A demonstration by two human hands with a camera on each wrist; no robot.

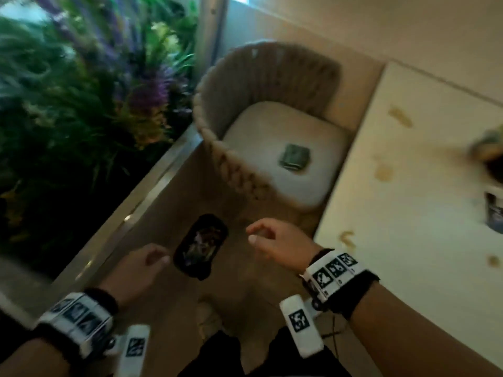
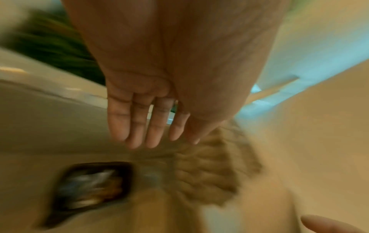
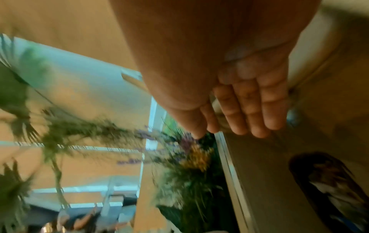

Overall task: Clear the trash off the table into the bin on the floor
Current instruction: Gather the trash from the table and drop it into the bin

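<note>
A black bin point(image 1: 201, 247) stands on the floor below me, with crumpled trash inside; it also shows in the left wrist view point(image 2: 89, 189) and the right wrist view point(image 3: 329, 186). My left hand point(image 1: 152, 258) hovers just left of the bin's rim, fingers relaxed and holding nothing point(image 2: 143, 126). My right hand point(image 1: 261, 238) hangs above and right of the bin, fingers loosely bent and holding nothing point(image 3: 245, 110). On the white table point(image 1: 408, 186) at the right, small brownish scraps point(image 1: 347, 238) lie near its edge.
A woven chair point(image 1: 261, 126) with a cushion stands beyond the bin, a small green object point(image 1: 294, 157) on its seat. A jar point(image 1: 494, 210) and a potted item point(image 1: 490, 156) sit at the table's right edge. A plant wall fills the left.
</note>
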